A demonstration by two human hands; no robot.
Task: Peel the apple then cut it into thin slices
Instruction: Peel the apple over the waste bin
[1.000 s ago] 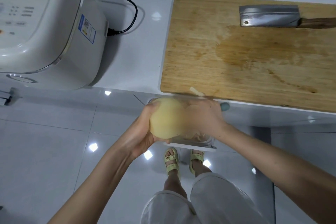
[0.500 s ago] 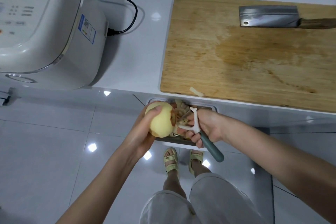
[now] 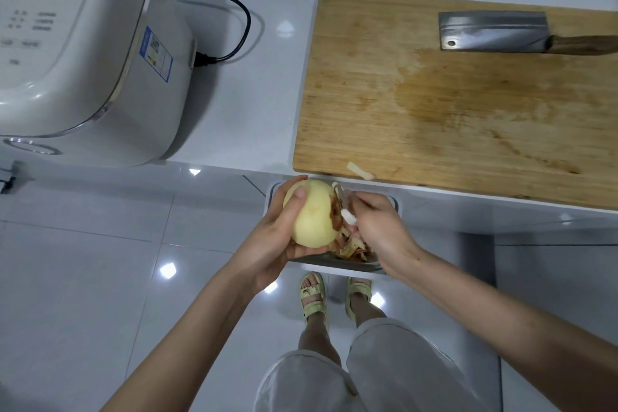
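On the far left, a big white rice cooker (image 3: 83, 53) sat on the shiny white counter (image 3: 240, 110), with a black cord (image 3: 234, 27) plugged into its side. Lower down in the middle, the left hand (image 3: 277, 237) held a round pale yellow apple (image 3: 312, 214), thumb on it and fingers curled round it. The apple was up in the air, over a small grey bin (image 3: 269, 201) below the counter edge. A bit of red-brown skin showed on its right side. Just to the right, the right hand (image 3: 378, 227) gripped a white peeler (image 3: 347, 216), and its head touched that side of the apple. Curly red and yellow peels (image 3: 354, 249) lay in the bin. On the right, a light brown wooden cutting board (image 3: 451, 110) lay on the counter. A small pale scrap (image 3: 359, 170) sat near its front edge. A wide steel cleaver with a brown wooden handle (image 3: 495, 32) lay flat at its far side.
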